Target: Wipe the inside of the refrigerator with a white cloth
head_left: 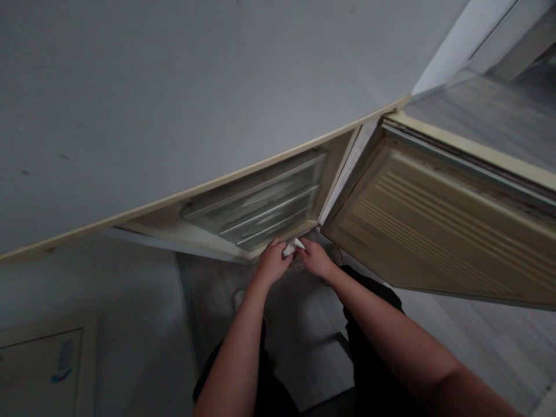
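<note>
I look down the front of a white freezer cabinet with its door swung open to the right. Inside are clear plastic drawers. My left hand and my right hand meet low down at the bottom front edge of the compartment. Between them is a small white cloth or paper, and both hands pinch it. Most of the white piece is hidden by my fingers.
The open door's ribbed inner liner fills the right side. Grey wood-look floor lies below. My legs in dark clothing stand under my arms. A pale panel with a sticker is at the lower left.
</note>
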{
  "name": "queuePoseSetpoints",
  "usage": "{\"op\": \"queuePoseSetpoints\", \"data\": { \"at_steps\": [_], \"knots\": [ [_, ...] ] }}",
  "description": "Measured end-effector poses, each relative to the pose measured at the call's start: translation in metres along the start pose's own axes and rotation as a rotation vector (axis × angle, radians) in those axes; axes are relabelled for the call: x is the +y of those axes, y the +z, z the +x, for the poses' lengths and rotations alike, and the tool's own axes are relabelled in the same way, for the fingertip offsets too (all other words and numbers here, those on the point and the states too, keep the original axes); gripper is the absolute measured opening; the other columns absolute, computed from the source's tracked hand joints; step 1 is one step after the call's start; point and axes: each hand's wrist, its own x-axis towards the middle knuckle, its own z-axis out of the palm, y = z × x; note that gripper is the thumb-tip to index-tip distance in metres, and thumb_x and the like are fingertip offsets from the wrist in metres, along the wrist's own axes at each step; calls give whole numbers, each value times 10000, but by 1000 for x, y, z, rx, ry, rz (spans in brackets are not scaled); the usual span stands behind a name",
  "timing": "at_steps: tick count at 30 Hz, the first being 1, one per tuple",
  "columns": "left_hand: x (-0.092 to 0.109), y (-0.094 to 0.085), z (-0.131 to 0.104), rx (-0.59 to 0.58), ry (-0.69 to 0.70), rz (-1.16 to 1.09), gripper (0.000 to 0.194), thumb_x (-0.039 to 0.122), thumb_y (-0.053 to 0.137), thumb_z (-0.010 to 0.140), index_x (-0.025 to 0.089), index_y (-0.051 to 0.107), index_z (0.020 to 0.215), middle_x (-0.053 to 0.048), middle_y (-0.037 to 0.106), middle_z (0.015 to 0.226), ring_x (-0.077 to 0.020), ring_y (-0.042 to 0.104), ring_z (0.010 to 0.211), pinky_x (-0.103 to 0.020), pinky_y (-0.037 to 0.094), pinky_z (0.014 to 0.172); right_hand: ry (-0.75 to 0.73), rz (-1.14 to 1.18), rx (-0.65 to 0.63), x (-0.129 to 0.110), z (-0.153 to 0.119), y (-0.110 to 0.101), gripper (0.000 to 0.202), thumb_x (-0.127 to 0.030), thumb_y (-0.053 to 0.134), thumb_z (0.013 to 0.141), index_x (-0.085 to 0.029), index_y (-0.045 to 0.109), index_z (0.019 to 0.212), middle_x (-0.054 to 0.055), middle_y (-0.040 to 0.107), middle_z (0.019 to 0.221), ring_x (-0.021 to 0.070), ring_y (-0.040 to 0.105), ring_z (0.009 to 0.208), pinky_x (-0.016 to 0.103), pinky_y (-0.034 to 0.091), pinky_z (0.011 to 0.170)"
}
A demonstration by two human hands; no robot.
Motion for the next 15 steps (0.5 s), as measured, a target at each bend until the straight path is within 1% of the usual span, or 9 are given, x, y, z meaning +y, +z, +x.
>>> {"op": "queuePoseSetpoints", "data": {
  "at_steps": [2,4,6,7,8,9,11,13,15],
  "knots": [
    [-5,-5,2,84,-47,-107,176,361,587,887,213,571,793,-20,622,848,-176,592,817,-278,421,727,14,30,108,-4,15,1,206,-181,495,908,-160,588,1090,123,651,1088,221,611,1001,318,454,888],
    [-10,-10,5,128,-123,-211,260,437,581,880,219,533,746,31,544,685,-152,525,671,-261,377,631,-8,35,304,-9,24,3,290,-212,564,860,-140,554,1141,154,581,1181,235,567,1069,345,452,939],
    [-14,-14,8,196,-170,-293,306,478,561,876,220,504,722,53,482,622,-140,478,619,-252,350,592,-84,42,430,-13,26,5,295,-250,596,832,-144,545,1102,136,555,1144,226,547,1036,342,456,929],
    [-15,-15,10,234,-178,-317,305,479,548,879,220,500,725,53,481,627,-139,477,623,-250,354,591,-138,58,402,-14,26,6,235,-263,585,842,-158,550,1050,103,567,1070,208,550,972,324,460,895],
    [-15,-17,12,261,-181,-329,293,471,532,886,219,504,739,48,496,645,-141,488,636,-248,365,599,-191,83,309,-16,25,7,151,-261,561,859,-174,555,983,67,578,980,187,550,896,301,459,850],
    [-14,-17,13,270,-181,-324,278,459,514,898,219,513,757,40,520,667,-145,508,654,-249,382,611,-232,113,180,-17,25,9,81,-246,538,874,-184,557,922,40,583,904,168,546,829,279,452,807],
    [-10,-19,14,239,-154,-224,258,436,482,925,223,539,792,9,590,742,-167,566,734,-260,424,669,-254,167,-63,-18,24,14,53,-199,520,881,-187,571,873,21,606,847,148,549,775,259,439,779],
    [-2,-20,14,181,-98,-62,241,410,450,952,233,570,841,-36,657,863,-204,613,865,-290,453,760,-179,216,-172,-18,25,21,73,-141,544,846,-176,599,879,30,637,866,151,561,784,268,443,803],
    [7,-20,11,107,-25,32,222,381,426,967,244,587,898,-61,684,943,-225,630,938,-311,457,815,-34,360,-178,-17,28,28,106,-74,568,783,-168,614,802,24,640,811,152,555,765,277,453,818]
  ]
}}
